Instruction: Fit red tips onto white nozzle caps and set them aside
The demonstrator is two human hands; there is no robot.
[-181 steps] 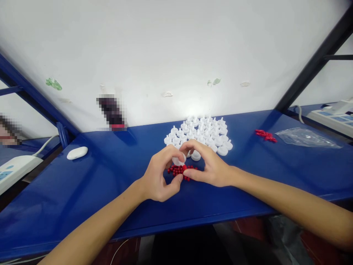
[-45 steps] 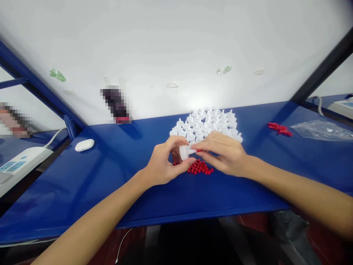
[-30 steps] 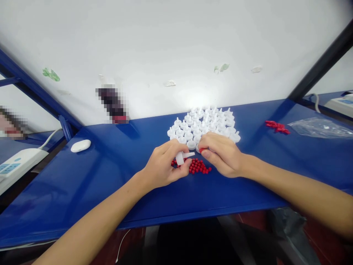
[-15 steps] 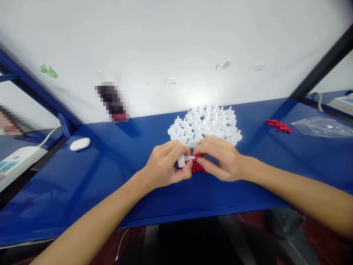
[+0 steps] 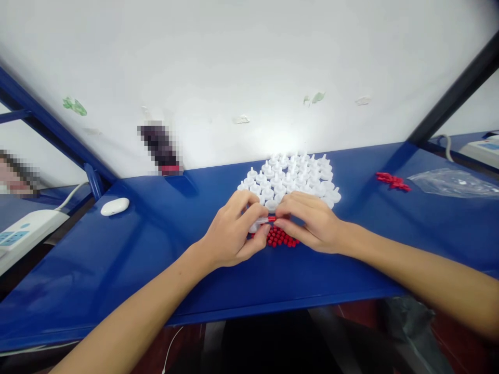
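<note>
Your left hand point(image 5: 236, 228) grasps a white nozzle cap point(image 5: 254, 227) between curled thumb and fingers; the cap's wide base sits inside that grip, partly hidden by the fingers, and its narrow spout points toward your right hand point(image 5: 312, 223). Your right hand pinches a small red tip point(image 5: 272, 218) between thumb and forefinger. The red tip lies at the end of the spout, in the gap between your two hands, in line with the spout. You cannot tell from this view how far the tip sits over the spout.

Both hands are close together above the blue table point(image 5: 218, 296). Just below your fingertips, on the near side, lies a cluster of loose red tips point(image 5: 278, 237), partly covered by your left thumb. Just beyond your hands stands a crowd of white caps point(image 5: 288, 179), most with spouts upward; your right hand overlaps its near edge in view.

Well off to your right lies a second, smaller heap of red pieces point(image 5: 393, 181), with a clear plastic bag point(image 5: 454, 183) just beside it. Well off to your left, a white rounded case point(image 5: 115, 206) rests on the table, near a power strip point(image 5: 33, 231) beyond the table's left edge.
</note>
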